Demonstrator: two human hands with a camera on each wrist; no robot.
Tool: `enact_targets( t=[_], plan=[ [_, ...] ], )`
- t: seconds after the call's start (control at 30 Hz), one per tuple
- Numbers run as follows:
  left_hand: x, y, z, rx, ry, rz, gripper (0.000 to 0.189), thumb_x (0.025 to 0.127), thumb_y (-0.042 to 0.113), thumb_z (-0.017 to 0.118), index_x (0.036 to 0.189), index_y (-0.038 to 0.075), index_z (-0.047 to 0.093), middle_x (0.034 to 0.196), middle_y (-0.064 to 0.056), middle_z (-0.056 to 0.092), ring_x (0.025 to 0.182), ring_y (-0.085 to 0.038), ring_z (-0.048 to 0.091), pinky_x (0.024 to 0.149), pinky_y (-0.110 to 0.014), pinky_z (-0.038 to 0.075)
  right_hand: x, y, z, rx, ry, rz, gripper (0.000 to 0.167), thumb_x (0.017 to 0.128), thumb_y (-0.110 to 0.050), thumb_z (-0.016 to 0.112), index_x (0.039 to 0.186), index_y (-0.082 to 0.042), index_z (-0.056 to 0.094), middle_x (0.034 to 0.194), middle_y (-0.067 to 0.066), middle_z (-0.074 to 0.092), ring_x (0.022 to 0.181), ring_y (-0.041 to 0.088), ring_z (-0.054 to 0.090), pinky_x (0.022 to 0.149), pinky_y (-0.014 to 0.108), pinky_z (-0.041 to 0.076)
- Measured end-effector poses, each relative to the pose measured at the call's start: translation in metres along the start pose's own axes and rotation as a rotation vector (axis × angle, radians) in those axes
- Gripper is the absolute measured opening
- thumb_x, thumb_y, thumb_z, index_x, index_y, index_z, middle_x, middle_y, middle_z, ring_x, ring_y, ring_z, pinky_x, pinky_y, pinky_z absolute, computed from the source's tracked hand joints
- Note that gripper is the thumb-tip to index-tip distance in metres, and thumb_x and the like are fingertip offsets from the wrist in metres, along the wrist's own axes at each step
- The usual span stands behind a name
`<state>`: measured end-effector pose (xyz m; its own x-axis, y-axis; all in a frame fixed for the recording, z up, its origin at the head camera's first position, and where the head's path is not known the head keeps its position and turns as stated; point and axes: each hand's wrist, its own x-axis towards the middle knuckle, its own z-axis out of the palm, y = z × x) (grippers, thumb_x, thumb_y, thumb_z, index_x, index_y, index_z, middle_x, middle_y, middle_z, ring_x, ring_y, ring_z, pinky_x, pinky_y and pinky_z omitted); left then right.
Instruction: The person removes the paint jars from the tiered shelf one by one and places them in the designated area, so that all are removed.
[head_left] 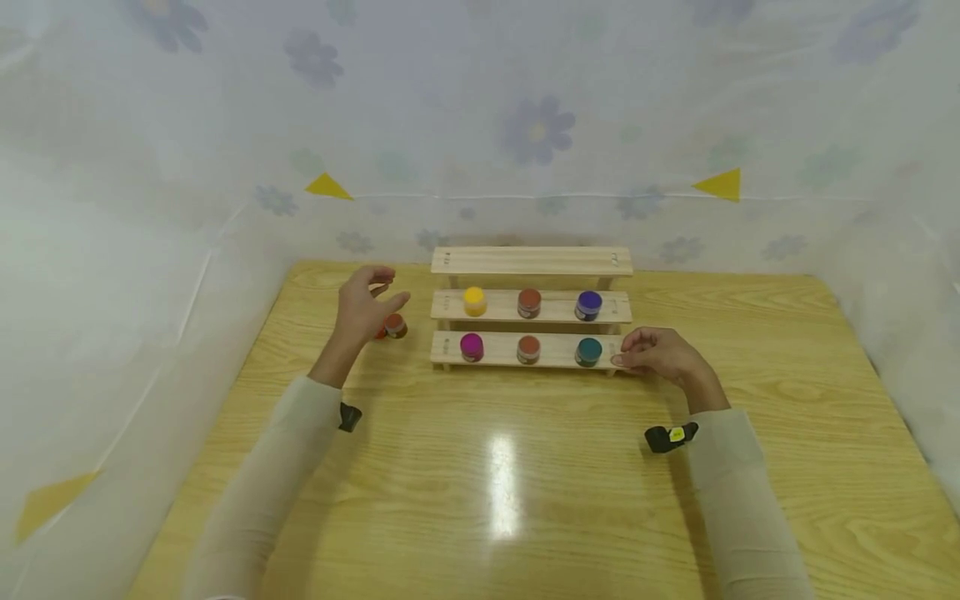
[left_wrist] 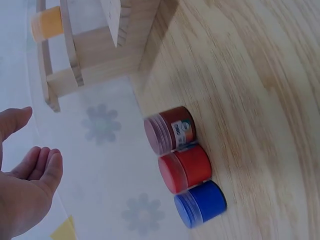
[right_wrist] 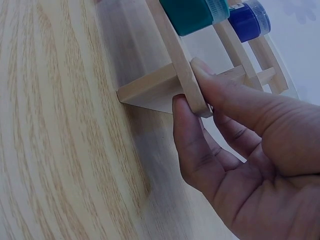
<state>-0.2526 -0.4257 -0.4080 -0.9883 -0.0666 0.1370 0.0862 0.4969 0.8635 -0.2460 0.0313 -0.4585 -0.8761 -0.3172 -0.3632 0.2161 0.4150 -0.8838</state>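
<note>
My right hand (right_wrist: 250, 145) pinches the right end of the bottom shelf of a three-step wooden rack (head_left: 532, 260), thumb on top and a finger underneath. My left hand (head_left: 365, 304) hovers left of the rack, fingers parted and holding nothing. Below it on the table, a brown paint jar (left_wrist: 171, 130), a red jar (left_wrist: 185, 168) and a blue jar (left_wrist: 200, 204) stand in a row; the hand hides the blue one in the head view. The middle step bears yellow (head_left: 474, 301), brown (head_left: 529, 302) and purple-blue (head_left: 588, 305) jars; the bottom bears magenta (head_left: 472, 347), brown (head_left: 528, 349) and teal (head_left: 588, 351).
The rack stands near the back edge of a wood-grain table (head_left: 450, 467). Behind and at both sides hangs a pale flowered sheet (head_left: 480, 100) with yellow triangles. Each wrist carries a small black camera, such as the right one (head_left: 667, 437).
</note>
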Motion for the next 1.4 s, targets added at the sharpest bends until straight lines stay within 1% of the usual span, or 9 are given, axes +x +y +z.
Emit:
enact_targets(
  t=[0.17, 0.37, 0.5, 0.63, 0.7, 0.87, 0.97, 1.2, 1.4],
  plan=[
    [-0.001, 0.007, 0.009, -0.021, -0.023, -0.007, 0.046, 0.084, 0.014, 0.072, 0.124, 0.000, 0.053, 0.128, -0.018, 0.052, 0.122, -0.032, 0.050, 0.106, -0.037, 0.046, 0.000, 0.000, 0.000, -0.008, 0.007, 0.006, 0.021, 0.084, -0.014, 0.072, 0.095, -0.005, 0.055, 0.075, -0.009, 0.061, 0.077, 0.009, 0.065, 0.077, 0.026, 0.059],
    [-0.002, 0.013, 0.026, -0.018, -0.045, 0.062, 0.044, 0.083, 0.014, 0.073, 0.121, -0.001, 0.055, 0.122, -0.019, 0.055, 0.116, -0.031, 0.053, 0.104, -0.038, 0.048, 0.000, 0.001, -0.001, -0.001, 0.010, 0.006, 0.022, 0.084, -0.015, 0.072, 0.095, -0.006, 0.055, 0.075, -0.009, 0.061, 0.076, 0.009, 0.064, 0.077, 0.026, 0.059],
    [-0.003, 0.015, 0.039, -0.052, -0.077, 0.071, 0.047, 0.083, 0.014, 0.074, 0.122, -0.002, 0.054, 0.123, -0.022, 0.054, 0.117, -0.032, 0.052, 0.105, -0.039, 0.047, 0.000, 0.002, 0.000, 0.006, 0.010, -0.002, 0.022, 0.084, -0.015, 0.072, 0.095, -0.005, 0.055, 0.074, -0.008, 0.061, 0.074, 0.010, 0.064, 0.076, 0.027, 0.059],
    [-0.003, 0.019, 0.051, -0.103, -0.099, 0.060, 0.048, 0.081, 0.014, 0.075, 0.121, -0.002, 0.055, 0.124, -0.023, 0.054, 0.117, -0.032, 0.052, 0.105, -0.042, 0.047, 0.000, 0.002, 0.000, 0.009, 0.007, -0.016, 0.023, 0.084, -0.014, 0.072, 0.096, -0.004, 0.055, 0.073, -0.007, 0.061, 0.074, 0.011, 0.064, 0.075, 0.027, 0.059],
    [-0.003, 0.023, 0.056, -0.118, -0.111, 0.050, 0.048, 0.080, 0.013, 0.076, 0.121, -0.001, 0.056, 0.123, -0.021, 0.055, 0.116, -0.031, 0.052, 0.105, -0.040, 0.047, 0.000, 0.002, 0.001, 0.007, 0.010, -0.018, 0.023, 0.084, -0.014, 0.072, 0.096, -0.004, 0.055, 0.073, -0.007, 0.061, 0.074, 0.011, 0.065, 0.075, 0.027, 0.059],
    [-0.003, 0.030, 0.068, -0.106, -0.142, 0.016, 0.048, 0.078, 0.015, 0.078, 0.120, 0.003, 0.057, 0.118, -0.014, 0.057, 0.114, -0.026, 0.054, 0.104, -0.033, 0.048, 0.000, 0.002, 0.001, 0.008, 0.017, -0.008, 0.023, 0.084, -0.014, 0.072, 0.096, -0.005, 0.054, 0.073, -0.007, 0.060, 0.074, 0.011, 0.065, 0.075, 0.027, 0.059],
    [-0.004, 0.030, 0.074, -0.101, -0.153, 0.005, 0.048, 0.078, 0.017, 0.078, 0.119, 0.003, 0.058, 0.115, -0.012, 0.058, 0.111, -0.026, 0.057, 0.102, -0.033, 0.050, 0.000, 0.002, 0.001, 0.013, 0.012, -0.011, 0.022, 0.085, -0.014, 0.071, 0.096, -0.004, 0.054, 0.075, -0.008, 0.060, 0.075, 0.010, 0.065, 0.076, 0.026, 0.059],
    [-0.004, 0.026, 0.083, -0.062, -0.147, 0.028, 0.044, 0.081, 0.020, 0.075, 0.117, 0.003, 0.058, 0.112, -0.014, 0.061, 0.108, -0.028, 0.060, 0.099, -0.035, 0.052, 0.001, 0.001, 0.001, 0.017, 0.000, -0.021, 0.022, 0.086, -0.014, 0.070, 0.097, -0.004, 0.054, 0.076, -0.008, 0.059, 0.076, 0.009, 0.065, 0.077, 0.026, 0.059],
    [-0.003, 0.026, 0.087, -0.086, -0.146, 0.009, 0.042, 0.083, 0.019, 0.074, 0.117, 0.003, 0.057, 0.113, -0.014, 0.061, 0.108, -0.026, 0.062, 0.094, -0.032, 0.054, 0.000, 0.002, 0.001, 0.013, 0.013, -0.004, 0.022, 0.085, -0.015, 0.071, 0.096, -0.006, 0.054, 0.074, -0.008, 0.059, 0.076, 0.012, 0.065, 0.078, 0.028, 0.059]
  ],
)
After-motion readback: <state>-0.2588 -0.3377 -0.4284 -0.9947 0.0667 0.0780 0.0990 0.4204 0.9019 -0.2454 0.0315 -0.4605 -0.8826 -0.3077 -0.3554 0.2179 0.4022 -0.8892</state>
